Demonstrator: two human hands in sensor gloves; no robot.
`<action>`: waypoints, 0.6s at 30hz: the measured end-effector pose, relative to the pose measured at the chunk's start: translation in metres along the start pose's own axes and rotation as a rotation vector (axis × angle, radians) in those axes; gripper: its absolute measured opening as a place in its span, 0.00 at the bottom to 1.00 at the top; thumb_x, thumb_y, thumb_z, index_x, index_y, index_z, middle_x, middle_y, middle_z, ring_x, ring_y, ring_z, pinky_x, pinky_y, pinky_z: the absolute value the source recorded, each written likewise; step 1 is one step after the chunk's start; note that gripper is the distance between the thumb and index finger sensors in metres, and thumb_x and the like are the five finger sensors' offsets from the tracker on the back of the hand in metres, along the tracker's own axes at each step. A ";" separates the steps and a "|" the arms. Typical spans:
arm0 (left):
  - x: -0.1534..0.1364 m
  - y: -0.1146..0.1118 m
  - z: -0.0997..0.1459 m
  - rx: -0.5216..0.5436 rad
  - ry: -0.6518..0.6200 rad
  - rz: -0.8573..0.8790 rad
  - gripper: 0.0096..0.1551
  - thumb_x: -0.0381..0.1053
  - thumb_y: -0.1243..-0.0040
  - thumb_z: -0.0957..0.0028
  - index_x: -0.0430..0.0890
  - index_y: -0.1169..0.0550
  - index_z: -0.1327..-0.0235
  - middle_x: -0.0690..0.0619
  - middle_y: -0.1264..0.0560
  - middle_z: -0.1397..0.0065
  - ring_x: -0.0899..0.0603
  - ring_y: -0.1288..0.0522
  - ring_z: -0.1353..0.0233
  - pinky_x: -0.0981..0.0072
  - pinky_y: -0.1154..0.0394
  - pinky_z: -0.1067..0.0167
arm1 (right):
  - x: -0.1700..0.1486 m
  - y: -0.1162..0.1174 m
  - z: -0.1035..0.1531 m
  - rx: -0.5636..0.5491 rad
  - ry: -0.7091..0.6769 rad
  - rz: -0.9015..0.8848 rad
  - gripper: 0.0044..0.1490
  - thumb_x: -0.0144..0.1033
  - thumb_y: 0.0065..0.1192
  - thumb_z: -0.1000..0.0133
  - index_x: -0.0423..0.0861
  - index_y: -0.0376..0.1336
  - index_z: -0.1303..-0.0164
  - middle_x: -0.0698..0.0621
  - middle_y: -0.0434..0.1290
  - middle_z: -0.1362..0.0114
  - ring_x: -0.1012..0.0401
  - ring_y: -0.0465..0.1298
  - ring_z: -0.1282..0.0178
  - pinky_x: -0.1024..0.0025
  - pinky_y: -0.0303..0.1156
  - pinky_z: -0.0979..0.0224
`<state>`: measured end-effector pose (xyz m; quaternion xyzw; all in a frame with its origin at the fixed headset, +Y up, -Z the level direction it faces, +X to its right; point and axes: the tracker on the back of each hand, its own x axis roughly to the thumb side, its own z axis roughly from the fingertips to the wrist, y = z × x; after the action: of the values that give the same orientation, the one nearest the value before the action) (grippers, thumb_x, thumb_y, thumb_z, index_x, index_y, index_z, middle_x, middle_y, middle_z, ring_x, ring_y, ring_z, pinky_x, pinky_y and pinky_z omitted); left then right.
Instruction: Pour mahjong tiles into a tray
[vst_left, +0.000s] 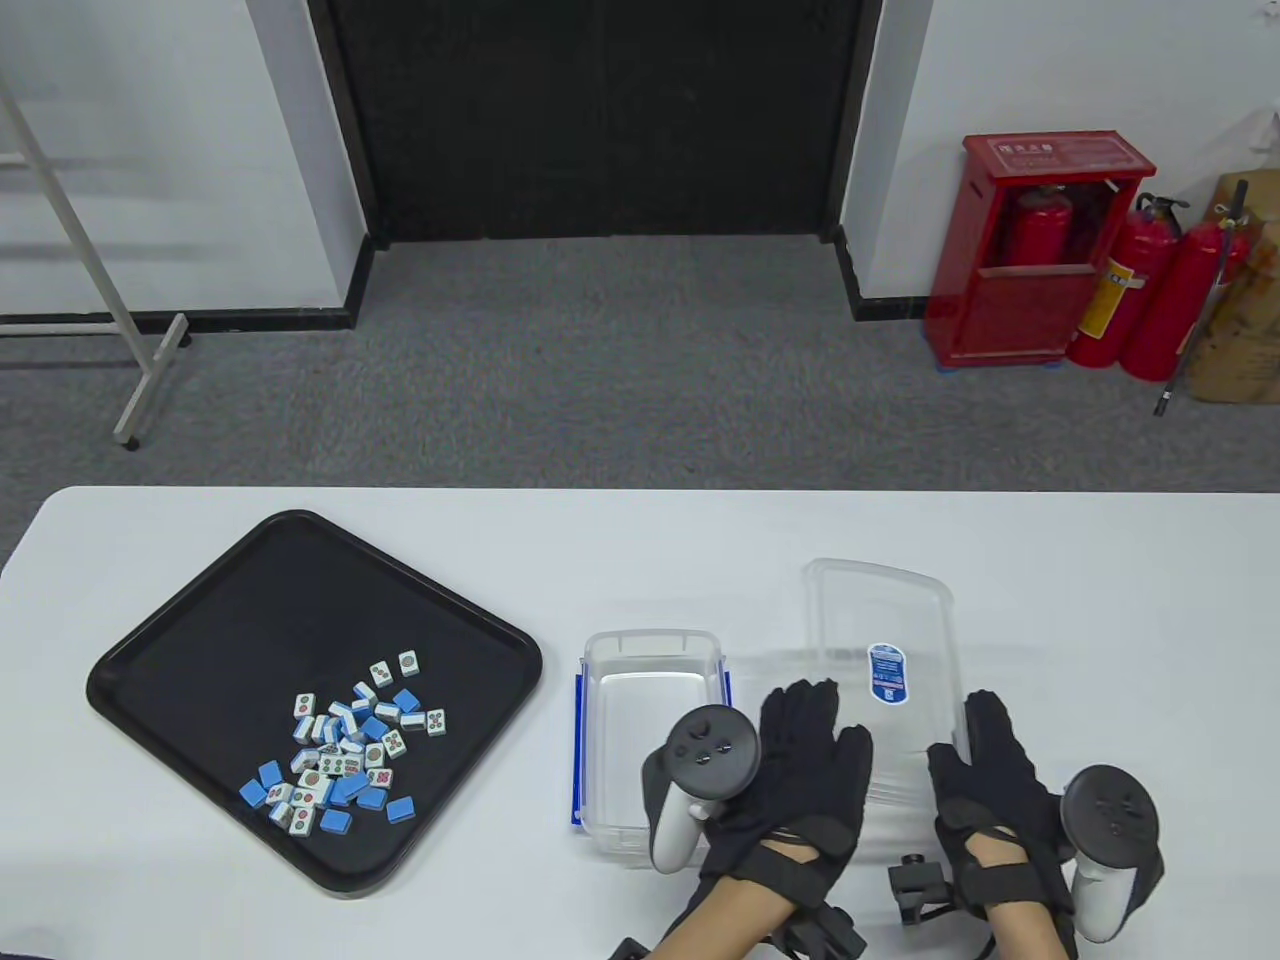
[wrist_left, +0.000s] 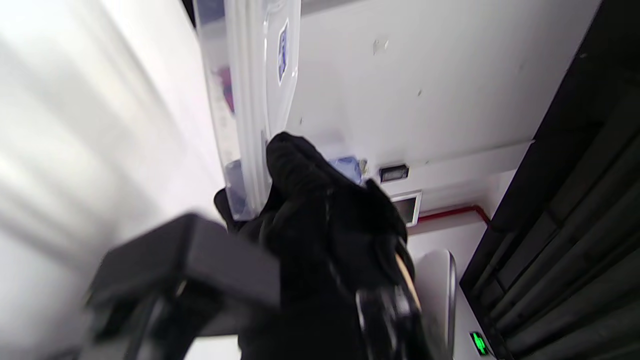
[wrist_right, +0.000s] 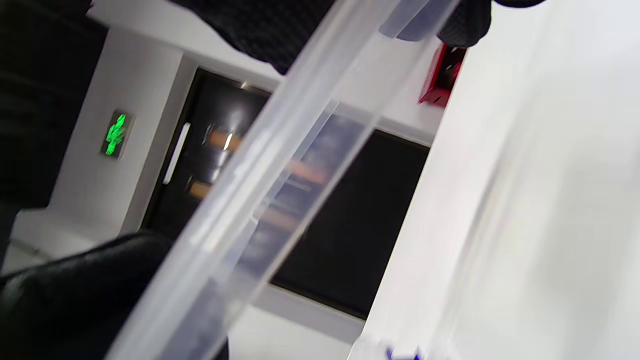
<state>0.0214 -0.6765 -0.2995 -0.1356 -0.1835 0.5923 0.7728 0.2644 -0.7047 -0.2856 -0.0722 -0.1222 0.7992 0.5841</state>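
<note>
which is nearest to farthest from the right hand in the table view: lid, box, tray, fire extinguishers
1. lid, held by the right hand
2. box, to its left
3. tray, far left
4. fire extinguishers, on the floor beyond the table

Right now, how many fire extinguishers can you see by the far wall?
3. One stands inside the red cabinet; two stand on the floor just right of it, the nearer and the outer. More may be hidden behind them.

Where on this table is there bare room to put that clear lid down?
Bare table lies beyond and right of the lid, and in the strip between the black tray and the clear container. It is crowded near the front, where the left hand and right hand hold the lid.
</note>
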 end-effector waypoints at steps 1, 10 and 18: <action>0.000 0.009 0.005 0.008 -0.003 -0.002 0.45 0.66 0.59 0.39 0.44 0.54 0.19 0.40 0.61 0.18 0.34 0.72 0.21 0.42 0.66 0.33 | 0.005 0.008 0.001 0.014 -0.014 0.002 0.47 0.29 0.62 0.54 0.33 0.44 0.29 0.28 0.54 0.26 0.32 0.60 0.32 0.31 0.53 0.30; -0.041 0.099 0.060 0.109 0.066 0.052 0.45 0.66 0.58 0.39 0.43 0.54 0.19 0.39 0.60 0.18 0.33 0.71 0.21 0.41 0.67 0.33 | 0.039 0.109 0.012 0.191 -0.086 0.064 0.48 0.31 0.62 0.53 0.32 0.43 0.29 0.26 0.52 0.27 0.32 0.59 0.32 0.31 0.54 0.31; -0.091 0.118 0.072 0.108 0.131 0.101 0.45 0.66 0.58 0.39 0.43 0.54 0.20 0.39 0.60 0.17 0.33 0.72 0.21 0.41 0.67 0.33 | 0.018 0.153 0.016 0.283 -0.072 0.183 0.49 0.32 0.62 0.53 0.31 0.43 0.29 0.25 0.52 0.27 0.30 0.58 0.33 0.29 0.52 0.32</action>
<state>-0.1339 -0.7343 -0.2965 -0.1412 -0.0933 0.6293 0.7585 0.1142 -0.7337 -0.3122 0.0286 -0.0219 0.8603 0.5084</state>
